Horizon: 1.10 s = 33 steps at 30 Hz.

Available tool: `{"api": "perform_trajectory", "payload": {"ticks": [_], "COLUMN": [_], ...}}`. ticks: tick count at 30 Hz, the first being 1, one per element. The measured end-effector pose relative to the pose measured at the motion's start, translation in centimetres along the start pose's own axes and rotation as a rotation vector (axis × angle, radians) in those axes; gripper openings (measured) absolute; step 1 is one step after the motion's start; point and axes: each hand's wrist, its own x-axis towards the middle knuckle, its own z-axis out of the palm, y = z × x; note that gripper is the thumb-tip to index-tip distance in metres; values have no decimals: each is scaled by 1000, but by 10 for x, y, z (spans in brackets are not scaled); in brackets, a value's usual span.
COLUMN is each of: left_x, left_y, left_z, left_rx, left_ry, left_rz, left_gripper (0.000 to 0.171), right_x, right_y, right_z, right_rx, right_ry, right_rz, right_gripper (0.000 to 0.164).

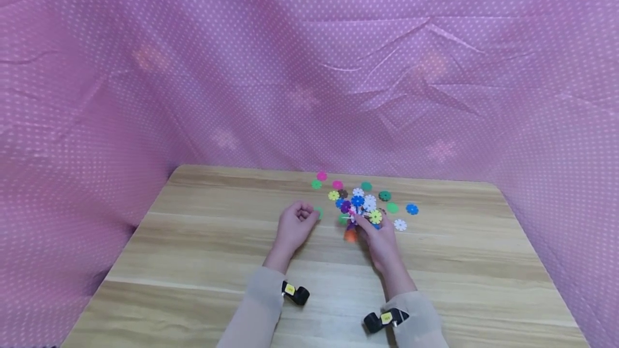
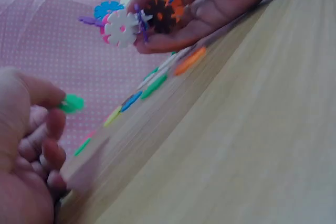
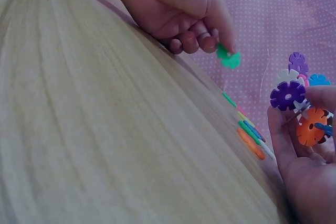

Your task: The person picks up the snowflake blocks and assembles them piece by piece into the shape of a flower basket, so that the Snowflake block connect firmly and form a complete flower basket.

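Between thumb and finger my left hand (image 1: 296, 225) pinches a green snowflake disc (image 2: 72, 103), a flat plastic piece with notched edges. To its right, my right hand (image 1: 381, 240) grips a joined cluster of snowflake discs. In the left wrist view the cluster shows a white disc (image 2: 121, 28), a blue disc (image 2: 107, 9) and a brown disc (image 2: 160, 16). A purple disc (image 3: 287, 96) and an orange disc (image 3: 312, 127) of the cluster face the right wrist camera. The two hands are apart, both raised over the table; part of the cluster is hidden behind the right fingers.
Loose discs lie on the wooden table (image 1: 203, 240) beyond and around the right hand, among them a pink disc (image 1: 322, 176), a blue disc (image 1: 412, 209), a white disc (image 1: 400, 225) and an orange disc (image 1: 351, 236). A pink dotted cloth (image 1: 309, 69) hangs behind the table.
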Motion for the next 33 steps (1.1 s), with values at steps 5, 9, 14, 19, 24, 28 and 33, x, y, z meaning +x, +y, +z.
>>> {"api": "perform_trajectory", "payload": {"ticks": [5, 9, 14, 19, 24, 28, 33], "left_x": [-6, -9, -13, -14, -15, -15, -16], "left_y": [3, 7, 11, 10, 10, 10, 11], "left_z": [7, 15, 24, 28, 29, 29, 30], "left_rx": [-89, -128, -84, -16, 41, 61, 75], "left_ry": [-21, -83, -115, -103, -123, -125, -144], "left_rz": [53, 110, 182, 200, 212, 229, 246], "left_gripper": [9, 8, 10, 11, 11, 11, 13], "right_x": [1, 1, 2, 4, 4, 3, 3], "right_y": [0, 0, -1, -1, -1, 0, -1], "right_z": [0, -2, -4, -3, -2, -2, -1], "right_rx": [-12, -53, -109, -123, -149, -180, -205], "right_ry": [2, 17, 34, 30, 38, 35, 35], "right_rz": [12, 22, 21, 17, 12, -3, -18], "right_gripper": [83, 99, 100, 83, 84, 84, 74]}}
